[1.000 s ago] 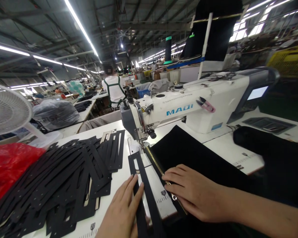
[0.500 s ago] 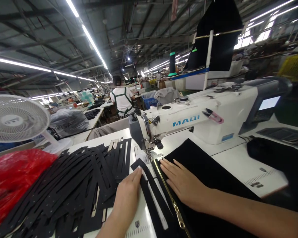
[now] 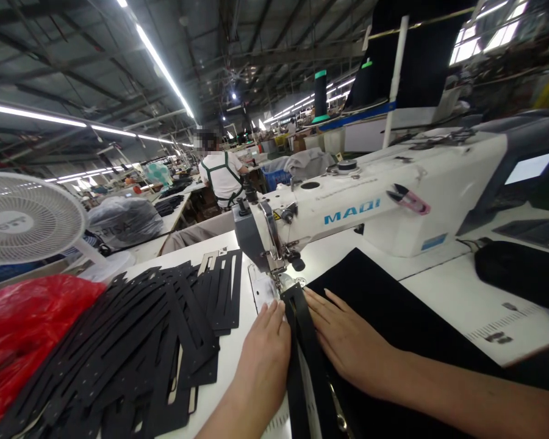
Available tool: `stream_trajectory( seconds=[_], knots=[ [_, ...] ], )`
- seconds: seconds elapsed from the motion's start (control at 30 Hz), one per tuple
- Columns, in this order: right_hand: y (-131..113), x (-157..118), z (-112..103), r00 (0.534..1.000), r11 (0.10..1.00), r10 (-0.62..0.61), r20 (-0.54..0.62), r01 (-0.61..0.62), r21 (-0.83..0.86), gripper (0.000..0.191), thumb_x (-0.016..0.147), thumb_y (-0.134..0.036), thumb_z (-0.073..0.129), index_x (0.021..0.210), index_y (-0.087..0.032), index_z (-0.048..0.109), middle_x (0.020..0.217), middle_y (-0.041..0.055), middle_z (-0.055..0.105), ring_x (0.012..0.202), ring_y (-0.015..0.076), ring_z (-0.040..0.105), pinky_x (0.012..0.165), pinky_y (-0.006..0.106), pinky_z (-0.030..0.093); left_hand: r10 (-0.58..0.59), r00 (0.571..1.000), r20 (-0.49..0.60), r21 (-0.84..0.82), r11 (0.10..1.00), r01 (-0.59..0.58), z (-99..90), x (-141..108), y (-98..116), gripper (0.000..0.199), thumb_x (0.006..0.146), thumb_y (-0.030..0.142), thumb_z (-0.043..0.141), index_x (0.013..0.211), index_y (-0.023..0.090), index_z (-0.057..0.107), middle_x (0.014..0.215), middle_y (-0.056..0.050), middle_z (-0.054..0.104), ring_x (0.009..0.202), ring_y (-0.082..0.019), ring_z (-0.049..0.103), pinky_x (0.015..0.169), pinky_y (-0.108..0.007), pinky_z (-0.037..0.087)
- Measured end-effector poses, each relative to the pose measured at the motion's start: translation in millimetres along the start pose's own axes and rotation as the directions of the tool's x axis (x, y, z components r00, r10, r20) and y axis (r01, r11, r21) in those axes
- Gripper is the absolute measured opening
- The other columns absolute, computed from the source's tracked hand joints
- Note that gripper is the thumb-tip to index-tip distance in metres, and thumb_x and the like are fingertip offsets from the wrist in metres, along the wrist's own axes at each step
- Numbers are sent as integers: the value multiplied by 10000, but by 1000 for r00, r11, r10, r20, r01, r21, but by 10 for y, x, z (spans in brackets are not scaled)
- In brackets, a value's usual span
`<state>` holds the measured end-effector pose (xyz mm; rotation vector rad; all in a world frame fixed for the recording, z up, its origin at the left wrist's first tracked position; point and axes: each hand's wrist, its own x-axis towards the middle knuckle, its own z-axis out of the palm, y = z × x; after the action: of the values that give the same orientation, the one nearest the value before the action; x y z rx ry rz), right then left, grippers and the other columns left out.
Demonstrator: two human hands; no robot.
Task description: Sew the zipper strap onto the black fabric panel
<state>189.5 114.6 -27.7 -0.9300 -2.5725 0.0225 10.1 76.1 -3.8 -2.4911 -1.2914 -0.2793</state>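
The left hand [image 3: 263, 360], low centre of the frame, rests its fingertips along the near edge of a black slotted strip [image 3: 318, 381]; whether it pinches it cannot be told, the thumb being hidden. The right hand [image 3: 348, 338], just right of it, lies open and flat on black cloth [image 3: 388, 305], fingertips at the strip's other edge. The strip's top end sits just below the sewing machine's [image 3: 348, 204] needle area, mid-frame; a zipper [image 3: 341, 417] shows beside it at bottom. Good handling probably means light, even pressure from both sides, the slot kept straight over the zipper, and fingertips clear of the needle.
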Motion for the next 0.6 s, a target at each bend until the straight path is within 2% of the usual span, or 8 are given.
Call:
stream_trajectory(
  seconds=[0.17, 0.33, 0.4, 0.5, 0.6],
  knots=[
    [2, -12, 20, 1000, 998, 22, -8, -21, 52, 436, 881, -194, 470, 1317, -181, 459, 1386, 114, 412, 1304, 257, 323, 1069, 485, 290, 94, 995, -40, -136, 986, -99, -67, 16, 66, 351, 697, -17, 410, 987, 42, 600, 1232, -195, 552, 1174, -281, 502, 1002, -419, 437],
    [4, -10, -6, 999, 997, 27, 37, -30, 71, 410, 892, -233, 482, 1295, -161, 486, 1393, 134, 395, 1319, 265, 291, 1076, 490, 274, 15, 999, -43, -310, 950, -27, -69, 72, 71, 271, 682, 6, 427, 848, 133, 599, 1146, -148, 616, 1079, -230, 585, 941, -369, 492],
    [18, -4, -25, 999, 995, 17, 50, -22, 98, 419, 894, -265, 481, 1301, -165, 480, 1401, 136, 383, 1326, 268, 275, 1081, 494, 257, -35, 997, -68, -352, 936, 9, -63, 91, 51, 246, 700, 30, 432, 844, 163, 580, 1048, -114, 661, 1003, -216, 626, 870, -351, 537],
    [33, -5, -59, 998, 991, 19, 59, -27, 130, 448, 894, -305, 474, 1320, -169, 453, 1429, 130, 339, 1340, 268, 239, 1091, 506, 224, -73, 984, -162, -298, 954, 22, -33, 86, 3, 307, 738, 46, 393, 978, 155, 548, 884, -88, 690, 794, -199, 680, 695, -313, 588],
    [25, 0, -72, 999, 992, 30, 34, -34, 120, 480, 888, -302, 453, 1335, -131, 417, 1418, 144, 354, 1344, 263, 230, 1093, 512, 213, 77, 939, -336, -141, 981, -131, 61, 48, -92, 395, 760, 25, 341, 1055, 175, 558, 935, -76, 692, 808, -189, 682, 691, -283, 583]
  ],
)
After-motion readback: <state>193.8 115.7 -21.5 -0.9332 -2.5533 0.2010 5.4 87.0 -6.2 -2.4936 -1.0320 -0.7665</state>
